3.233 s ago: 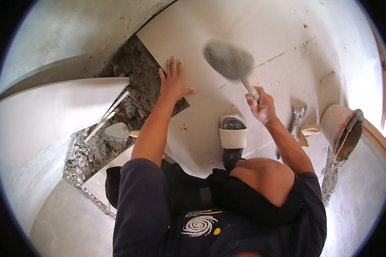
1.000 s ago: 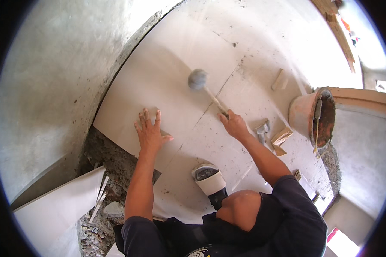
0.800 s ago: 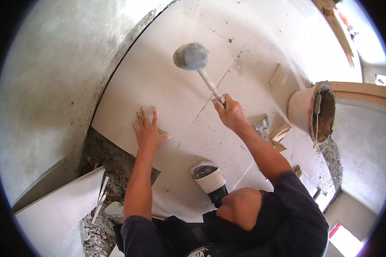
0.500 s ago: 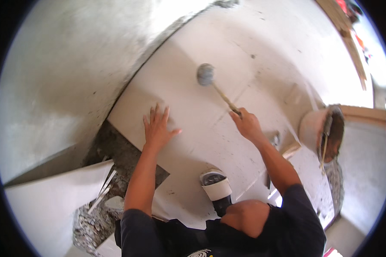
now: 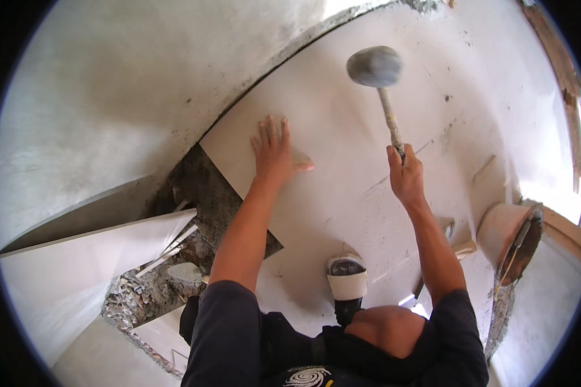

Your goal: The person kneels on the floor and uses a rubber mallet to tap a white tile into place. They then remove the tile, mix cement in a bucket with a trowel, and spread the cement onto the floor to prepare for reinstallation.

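Note:
My left hand (image 5: 274,151) lies spread on a large pale floor tile (image 5: 326,109) near its left edge, beside the dark mortar bed (image 5: 197,190). In my right hand (image 5: 407,174) is the handle of a grey-headed mallet (image 5: 374,66). Its slightly blurred head is held up over the tiles, ahead and to the right of my left hand. My foot in a sandal (image 5: 347,284) rests on the tiles between my arms.
A plastered wall (image 5: 97,103) borders the tiles. A loose tile (image 5: 90,258), thin white strips (image 5: 168,251) and a trowel (image 5: 187,273) lie at lower left. At right are a mortar-crusted bucket (image 5: 498,232), wood pieces (image 5: 465,248), a metal tool (image 5: 447,227) and a plank (image 5: 561,77).
The view has turned, shifting the scene rightward since half a second ago. The mallet head has swung up and down over the tile and is now raised again. My left hand stays spread on it.

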A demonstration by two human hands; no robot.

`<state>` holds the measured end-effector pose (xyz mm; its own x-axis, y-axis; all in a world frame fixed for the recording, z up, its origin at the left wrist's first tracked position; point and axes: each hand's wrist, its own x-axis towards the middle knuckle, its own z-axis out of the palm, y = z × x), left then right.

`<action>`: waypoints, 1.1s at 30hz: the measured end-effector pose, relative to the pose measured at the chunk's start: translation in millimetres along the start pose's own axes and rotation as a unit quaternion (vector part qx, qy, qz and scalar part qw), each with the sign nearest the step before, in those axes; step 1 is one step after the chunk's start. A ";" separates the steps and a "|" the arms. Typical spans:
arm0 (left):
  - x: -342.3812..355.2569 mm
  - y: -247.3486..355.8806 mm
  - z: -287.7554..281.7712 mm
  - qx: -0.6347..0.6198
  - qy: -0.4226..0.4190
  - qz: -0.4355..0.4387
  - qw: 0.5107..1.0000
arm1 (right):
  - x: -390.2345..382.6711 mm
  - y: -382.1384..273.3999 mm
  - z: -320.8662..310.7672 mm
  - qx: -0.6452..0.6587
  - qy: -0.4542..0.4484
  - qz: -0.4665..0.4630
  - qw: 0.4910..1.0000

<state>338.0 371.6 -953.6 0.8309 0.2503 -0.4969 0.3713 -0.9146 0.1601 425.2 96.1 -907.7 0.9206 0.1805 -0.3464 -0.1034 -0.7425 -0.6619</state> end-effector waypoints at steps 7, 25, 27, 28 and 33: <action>-4.8 2.2 4.8 0.023 0.015 0.017 0.999 | -22.5 24.6 -1.0 -0.076 0.009 -0.035 0.996; -98.2 31.9 48.0 0.047 -0.059 0.105 0.992 | -97.4 -2.4 -25.9 0.058 0.018 -0.087 0.994; -98.2 26.7 45.6 0.055 -0.062 0.112 0.990 | -102.0 5.3 -22.0 0.118 0.050 -0.162 0.978; -98.0 26.4 44.9 0.062 -0.063 0.109 0.990 | -103.8 11.3 -18.0 0.116 0.045 -0.174 0.977; -99.2 33.4 41.6 0.099 -0.082 0.099 0.987 | -111.2 38.3 -0.8 -0.110 -0.080 -0.047 0.990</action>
<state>250.8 303.1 -934.5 0.7955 0.0199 -0.6056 0.1064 -0.9885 0.1073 319.1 47.0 -894.0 0.8487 0.3433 -0.4024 0.0809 -0.8361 -0.5426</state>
